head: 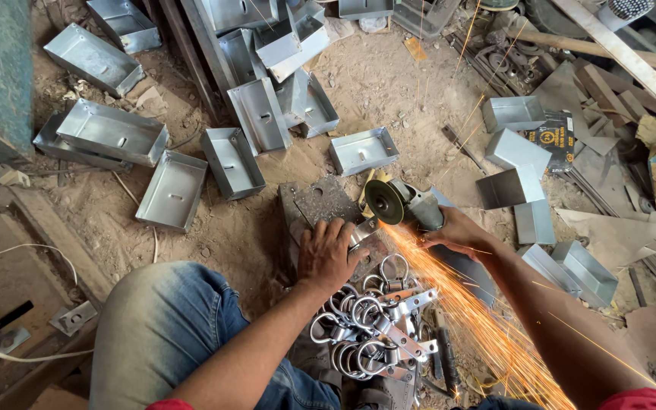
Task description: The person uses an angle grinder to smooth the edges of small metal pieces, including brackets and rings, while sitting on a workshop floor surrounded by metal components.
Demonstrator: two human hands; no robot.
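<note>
Left hand (329, 254) presses flat on a small metal part (364, 237), fingers spread, pinning it to the steel plate (320, 201) so the wheel cannot kick it away. I see my right hand (461, 231) clamped around the grinder (408, 205), its disc tilted onto the part's edge, throwing sparks (465, 304) back past the pile of ring clamps (370, 326) by my knee (165, 319).

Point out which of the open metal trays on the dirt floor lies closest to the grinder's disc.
The small tray just above the grinder disc, open side up with a slot in its floor. The other trays lie farther off, up left or right.
</note>
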